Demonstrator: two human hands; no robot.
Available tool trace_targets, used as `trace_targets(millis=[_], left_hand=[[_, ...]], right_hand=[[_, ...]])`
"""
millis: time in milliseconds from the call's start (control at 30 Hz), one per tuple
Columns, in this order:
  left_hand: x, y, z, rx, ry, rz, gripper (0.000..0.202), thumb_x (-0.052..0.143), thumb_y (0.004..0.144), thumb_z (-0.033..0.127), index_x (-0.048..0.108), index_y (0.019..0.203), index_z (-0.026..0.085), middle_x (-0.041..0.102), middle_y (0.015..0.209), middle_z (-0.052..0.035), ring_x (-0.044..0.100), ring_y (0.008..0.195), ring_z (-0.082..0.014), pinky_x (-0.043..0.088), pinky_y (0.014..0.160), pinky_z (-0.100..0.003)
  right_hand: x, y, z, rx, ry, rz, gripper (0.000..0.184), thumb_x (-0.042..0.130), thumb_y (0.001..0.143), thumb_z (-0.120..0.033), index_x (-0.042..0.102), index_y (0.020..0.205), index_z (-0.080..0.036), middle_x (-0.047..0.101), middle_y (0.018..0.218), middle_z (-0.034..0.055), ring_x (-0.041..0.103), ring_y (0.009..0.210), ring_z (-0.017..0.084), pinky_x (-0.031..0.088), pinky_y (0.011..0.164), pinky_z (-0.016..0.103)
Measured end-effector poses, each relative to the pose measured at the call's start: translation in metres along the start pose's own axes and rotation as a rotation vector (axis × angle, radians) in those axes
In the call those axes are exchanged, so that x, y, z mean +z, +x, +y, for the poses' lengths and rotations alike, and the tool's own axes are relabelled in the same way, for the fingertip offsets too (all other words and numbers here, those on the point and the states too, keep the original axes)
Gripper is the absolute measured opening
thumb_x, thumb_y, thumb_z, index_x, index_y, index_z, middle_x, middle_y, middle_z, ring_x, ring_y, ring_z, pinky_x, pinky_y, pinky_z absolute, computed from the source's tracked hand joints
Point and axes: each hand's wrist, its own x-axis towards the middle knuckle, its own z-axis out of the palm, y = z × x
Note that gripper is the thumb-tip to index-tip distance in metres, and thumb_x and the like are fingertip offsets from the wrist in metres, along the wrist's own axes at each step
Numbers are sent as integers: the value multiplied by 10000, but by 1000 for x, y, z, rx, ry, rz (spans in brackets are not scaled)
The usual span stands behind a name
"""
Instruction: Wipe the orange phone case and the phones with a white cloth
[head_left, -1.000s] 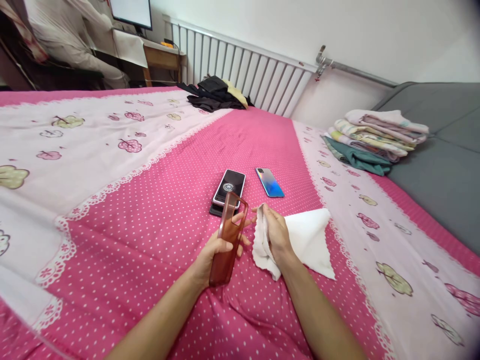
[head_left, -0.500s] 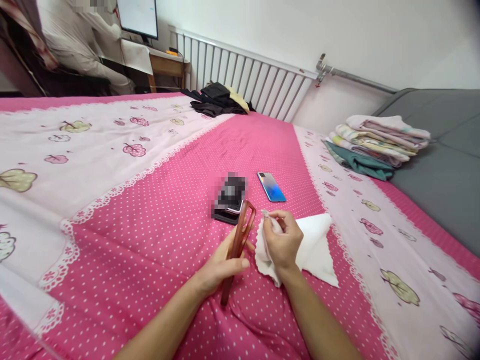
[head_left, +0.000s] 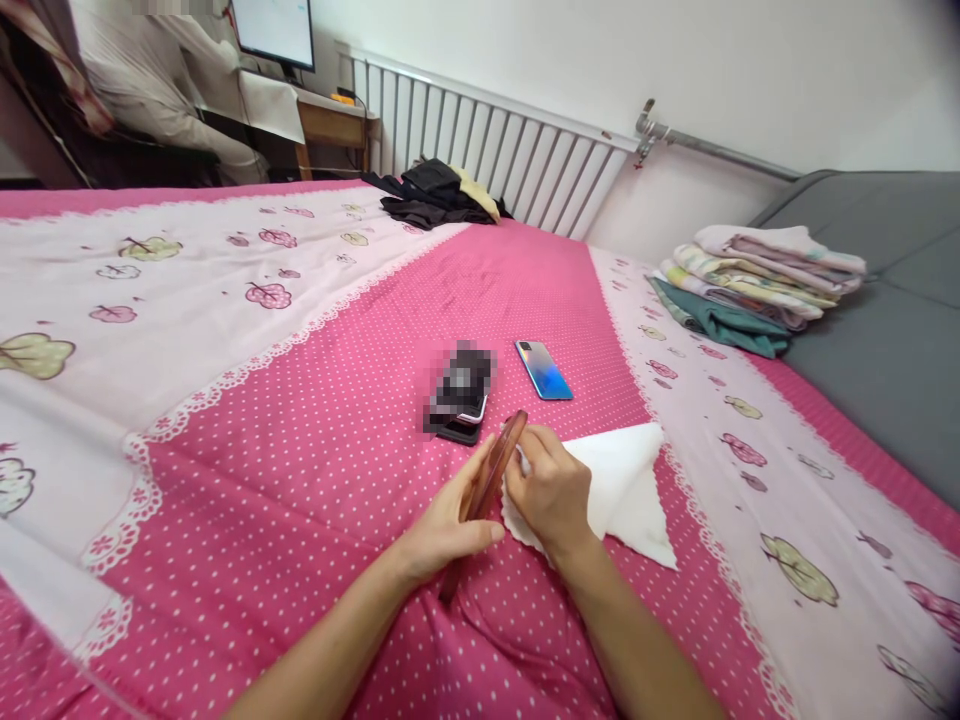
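Note:
My left hand [head_left: 450, 520] is closed around a reddish-brown phone case [head_left: 495, 465], which it holds up edge-on and tilted. My right hand [head_left: 551, 490] is closed on a white cloth [head_left: 626, 480] with a scalloped edge. Its bunched part is at the case's right side, and the rest lies spread on the bed. My right fingers are against or very near the case; the exact contact is hidden. Beyond my hands lie a blue-silver phone [head_left: 545, 370] and a dark, blurred-out stack [head_left: 461, 385] that looks like a phone on a black case.
The bed has a pink dotted cover [head_left: 300, 480]. Folded clothes [head_left: 765, 275] are stacked at the right by a grey headboard [head_left: 900, 280]. Dark clothes [head_left: 435, 195] lie at the far edge before a radiator [head_left: 480, 130]. A person [head_left: 142, 90] sits at a desk with a monitor [head_left: 271, 30].
My right hand has moved left with the cloth, up to the phone case. The case has turned more edge-on, so its cutout no longer shows.

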Motion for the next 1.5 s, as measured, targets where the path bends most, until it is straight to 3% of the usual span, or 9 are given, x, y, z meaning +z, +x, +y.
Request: trace_targets(millis=[200,367,667,867,1000,1100,1233,1367,1500], left_hand=[[4,-1,4,9,-92,100,613,717,623,243,583,1221,236,526,1329,-42,401,1257,-290,206,1097,-393],[0,0,2,22,-121,115,605,683,641,218,573,1236,233,641,1104,-50,501,1089,-258,278,1028,-376],[-8,-1,-8,36,-105,141,617,642,678,239,522,1283,235,652,903,-34,535,946,-229,340,929,-343],[-4,0,-4,8,-120,160,548,620,681,257,577,1226,230,638,789,-22,535,904,-238,341,893,-344],[-1,0,-1,-36,-128,207,504,647,665,250,615,1168,239,606,709,7,521,770,-185,365,793,-301],[-2,1,-2,-101,-129,258,469,678,662,286,636,1121,202,611,714,3,521,713,-156,373,721,-275],[-3,3,-5,-149,-185,264,473,669,683,314,623,1125,152,660,812,-44,585,776,-189,400,758,-301],[-2,5,-3,-221,-205,261,414,660,738,343,628,1082,115,683,840,-80,618,718,-188,435,741,-327],[1,7,-4,-163,-56,235,444,679,752,363,582,1101,107,681,902,-85,630,777,-181,455,786,-319]], right_hand=[[-3,3,1,18,78,-95,177,535,794,-230,687,875,-193,686,826,23,621,663,155,376,555,250],[-1,2,1,62,217,-132,144,537,767,-185,679,783,-188,678,755,15,625,652,147,411,590,233],[4,-1,-4,129,336,-189,127,555,757,-182,669,811,-196,684,809,13,642,732,153,457,674,234],[5,0,-4,158,348,-215,147,538,760,-168,667,823,-198,685,809,26,641,760,162,469,723,251],[6,0,-3,156,369,-240,151,530,771,-177,665,834,-200,683,814,26,639,758,164,468,711,256],[7,0,-2,177,380,-262,143,534,769,-189,667,821,-202,681,798,23,636,737,166,463,685,259],[8,2,-3,236,407,-232,114,538,755,-193,651,758,-208,673,764,15,628,727,168,456,688,269],[10,1,1,339,505,-163,77,588,728,-273,596,720,-196,668,838,47,618,848,198,456,772,305],[15,-7,13,562,777,-303,178,614,692,-348,515,712,-201,635,705,1,591,658,173,452,628,274]])
